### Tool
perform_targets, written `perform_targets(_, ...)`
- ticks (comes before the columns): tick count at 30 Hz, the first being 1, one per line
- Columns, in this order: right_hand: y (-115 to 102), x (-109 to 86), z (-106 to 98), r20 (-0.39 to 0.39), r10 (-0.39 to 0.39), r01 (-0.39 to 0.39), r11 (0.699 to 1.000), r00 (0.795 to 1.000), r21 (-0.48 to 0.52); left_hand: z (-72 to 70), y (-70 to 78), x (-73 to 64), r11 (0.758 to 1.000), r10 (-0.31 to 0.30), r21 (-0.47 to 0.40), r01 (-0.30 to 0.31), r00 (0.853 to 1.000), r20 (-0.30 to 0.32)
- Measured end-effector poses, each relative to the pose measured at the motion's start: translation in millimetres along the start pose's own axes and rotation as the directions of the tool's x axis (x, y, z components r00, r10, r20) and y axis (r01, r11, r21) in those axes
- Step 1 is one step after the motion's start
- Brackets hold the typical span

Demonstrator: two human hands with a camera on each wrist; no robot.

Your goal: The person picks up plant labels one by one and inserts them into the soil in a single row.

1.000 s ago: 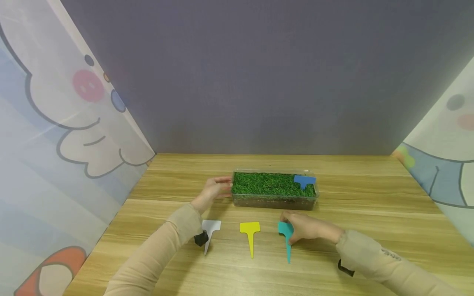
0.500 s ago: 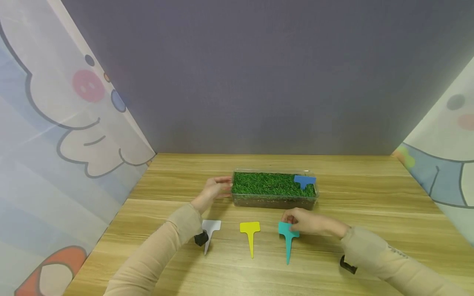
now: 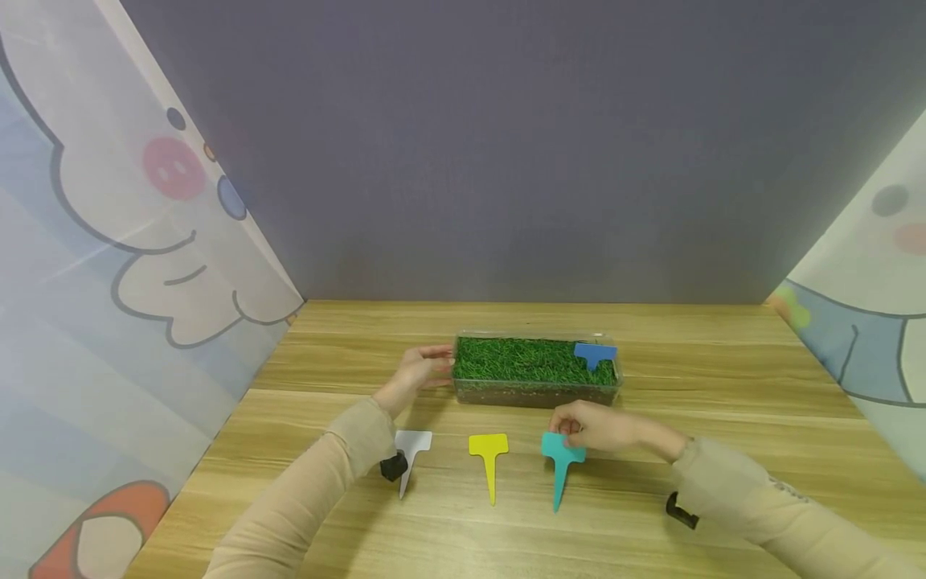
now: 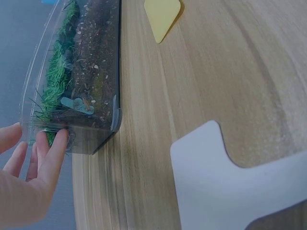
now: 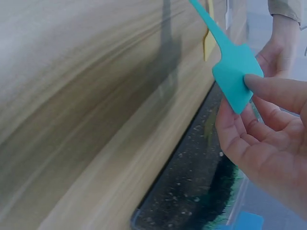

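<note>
Between thumb and fingers, my right hand (image 3: 596, 425) pinches the wide head of a teal T-shaped plant label (image 3: 561, 452). In the right wrist view this plant label (image 5: 235, 67) is lifted off the table, and its shadow falls on the wood. My left hand (image 3: 415, 371) rests its fingertips on the left end of a clear planter box (image 3: 538, 394) filled with soil and green grass. In the left wrist view those fingers (image 4: 56, 153) are fairly straight against the end wall. A blue plant label (image 3: 596, 354) stands in the grass at the right end.
A yellow plant label (image 3: 489, 446) lies on the wooden table (image 3: 347, 498) in front of the planter. To its left lies a white plant label (image 3: 412, 442), partly hidden behind the left wrist's black camera (image 3: 394, 466). A grey panel (image 3: 535, 161) rises behind the table.
My right hand has shifted its grip to the teal plant label's head and raised the label from the table. The left hand and the planter box have stayed in place.
</note>
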State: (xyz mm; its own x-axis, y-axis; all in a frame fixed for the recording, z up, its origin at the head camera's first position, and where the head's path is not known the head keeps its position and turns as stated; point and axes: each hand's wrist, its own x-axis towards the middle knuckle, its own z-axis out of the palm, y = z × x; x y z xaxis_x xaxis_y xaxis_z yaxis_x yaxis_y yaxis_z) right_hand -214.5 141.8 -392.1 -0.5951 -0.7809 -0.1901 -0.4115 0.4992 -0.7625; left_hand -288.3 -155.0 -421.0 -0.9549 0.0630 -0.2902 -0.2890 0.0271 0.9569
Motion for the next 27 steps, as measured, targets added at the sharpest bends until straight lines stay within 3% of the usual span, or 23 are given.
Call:
perform_targets(6, -8.7, -1.8, -5.5, -0.005, -0.025, 0.025, 1.000, 1.000, -0.019, 0.2, 0.2, -0.4, 1.000, 0.007, -0.005, -0.007, 1.000, 0.004)
perform_targets(27, -33.2, -1.9, -38.1, -0.044, -0.003, 0.000, 0.998, 0.999, -0.068, 0.4, 1.6, -2.0, 1.000, 0.002, -0.004, -0.002, 1.000, 0.002)
